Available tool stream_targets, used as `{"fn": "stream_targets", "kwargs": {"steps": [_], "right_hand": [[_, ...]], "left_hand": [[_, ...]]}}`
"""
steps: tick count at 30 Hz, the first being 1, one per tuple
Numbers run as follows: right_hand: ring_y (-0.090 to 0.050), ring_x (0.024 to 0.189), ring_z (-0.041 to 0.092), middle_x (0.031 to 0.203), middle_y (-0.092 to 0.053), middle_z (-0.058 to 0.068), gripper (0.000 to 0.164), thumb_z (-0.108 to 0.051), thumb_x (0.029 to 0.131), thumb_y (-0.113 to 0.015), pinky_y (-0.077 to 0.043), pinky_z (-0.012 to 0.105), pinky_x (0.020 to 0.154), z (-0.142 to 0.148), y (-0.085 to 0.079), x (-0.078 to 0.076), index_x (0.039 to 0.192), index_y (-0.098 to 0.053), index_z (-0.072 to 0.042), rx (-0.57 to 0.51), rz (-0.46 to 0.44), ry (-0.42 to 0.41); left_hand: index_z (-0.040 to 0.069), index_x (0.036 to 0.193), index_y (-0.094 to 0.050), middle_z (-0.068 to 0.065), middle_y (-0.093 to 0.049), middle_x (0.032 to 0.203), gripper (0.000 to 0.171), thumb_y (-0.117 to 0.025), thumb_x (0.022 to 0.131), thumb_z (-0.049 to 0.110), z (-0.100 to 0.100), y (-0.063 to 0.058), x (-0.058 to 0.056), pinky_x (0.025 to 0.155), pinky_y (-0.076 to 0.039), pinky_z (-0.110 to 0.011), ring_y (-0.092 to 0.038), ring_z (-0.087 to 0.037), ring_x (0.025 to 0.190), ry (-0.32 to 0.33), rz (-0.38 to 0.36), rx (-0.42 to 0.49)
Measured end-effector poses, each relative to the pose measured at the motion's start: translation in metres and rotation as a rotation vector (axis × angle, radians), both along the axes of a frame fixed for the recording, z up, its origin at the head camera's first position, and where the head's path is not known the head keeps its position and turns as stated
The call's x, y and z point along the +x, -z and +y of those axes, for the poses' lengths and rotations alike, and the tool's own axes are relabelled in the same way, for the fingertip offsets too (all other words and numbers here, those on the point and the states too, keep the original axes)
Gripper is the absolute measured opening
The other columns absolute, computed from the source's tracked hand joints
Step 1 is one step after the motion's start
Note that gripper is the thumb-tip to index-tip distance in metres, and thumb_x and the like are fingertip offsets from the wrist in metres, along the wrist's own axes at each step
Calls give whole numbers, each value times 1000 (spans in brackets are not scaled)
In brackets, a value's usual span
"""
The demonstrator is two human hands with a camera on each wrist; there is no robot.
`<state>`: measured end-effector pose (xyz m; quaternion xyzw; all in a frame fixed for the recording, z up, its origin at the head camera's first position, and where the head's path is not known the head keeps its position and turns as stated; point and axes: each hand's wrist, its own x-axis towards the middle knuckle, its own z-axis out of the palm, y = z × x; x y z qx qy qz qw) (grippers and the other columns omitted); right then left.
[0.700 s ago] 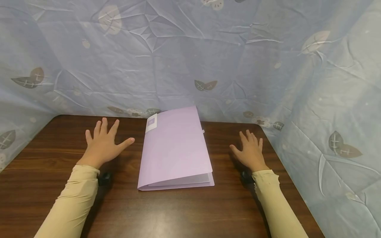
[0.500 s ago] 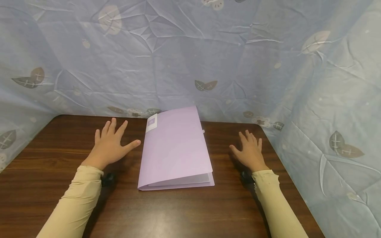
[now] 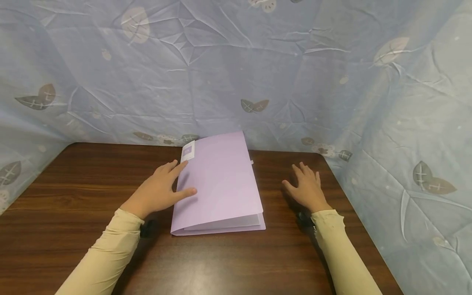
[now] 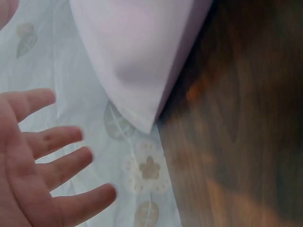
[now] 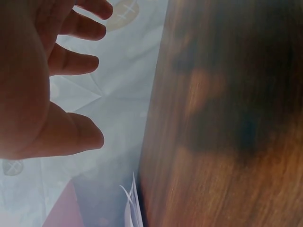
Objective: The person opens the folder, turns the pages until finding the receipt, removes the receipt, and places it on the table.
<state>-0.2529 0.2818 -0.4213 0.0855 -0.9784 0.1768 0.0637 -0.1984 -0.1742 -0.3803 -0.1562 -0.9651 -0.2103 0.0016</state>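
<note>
A light purple folder (image 3: 221,176) lies closed on the table, its spine to the left and a white label (image 3: 188,150) at its upper left corner. White sheets (image 3: 225,223) show inside at its near edge. My left hand (image 3: 158,190) is over the spine side, fingers spread, with thumb and index finger overlapping the cover. In the left wrist view the fingers (image 4: 61,165) are apart, and nothing is between them. My right hand (image 3: 307,188) hovers over the table to the right of the folder, fingers spread and holding nothing.
The dark wood table (image 3: 206,266) has rounded far corners. A pale blue curtain (image 3: 221,73) with leaf prints hangs along its far and right sides. A small white tab (image 3: 252,162) sticks out from the folder's right edge.
My left hand has moved right and nearer to me, from the bare table to over the folder's left part. The right hand has barely shifted; the folder stays put.
</note>
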Motion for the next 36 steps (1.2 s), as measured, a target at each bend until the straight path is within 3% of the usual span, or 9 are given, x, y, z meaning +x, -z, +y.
{"fn": "stream_targets", "kwargs": {"steps": [5, 18, 26, 36], "right_hand": [[-24, 151, 51, 164, -27, 32, 74, -38, 100, -65, -7, 70, 121, -2, 4, -3, 156, -39, 3, 3, 7, -22], [-30, 149, 50, 161, -33, 32, 73, -37, 100, -65, -18, 69, 120, -12, 9, -5, 154, -41, 6, -26, 6, -110], [-29, 149, 52, 162, -31, 31, 74, -39, 101, -64, -21, 66, 120, -15, 9, -3, 156, -38, 4, -56, -49, -122], [-27, 150, 49, 163, -30, 29, 74, -39, 102, -62, -25, 65, 119, -19, 7, -4, 157, -36, 3, -65, -88, -146]], "left_hand": [[15, 162, -36, -28, -29, 164, 102, -61, 86, 79, 10, 9, 1, 106, -38, -73, -27, -48, 151, 21, -21, -25], [13, 158, -43, -31, -27, 164, 96, -68, 86, 71, 20, 23, 0, 113, -32, -70, -25, -53, 151, 99, -79, 24], [16, 157, -46, -30, -34, 161, 93, -68, 86, 71, 23, 27, -2, 109, -39, -68, -34, -52, 147, 113, -71, -30], [16, 154, -51, -30, -36, 160, 89, -73, 84, 67, 28, 31, -2, 106, -41, -68, -36, -51, 146, 104, -51, -68]]}}
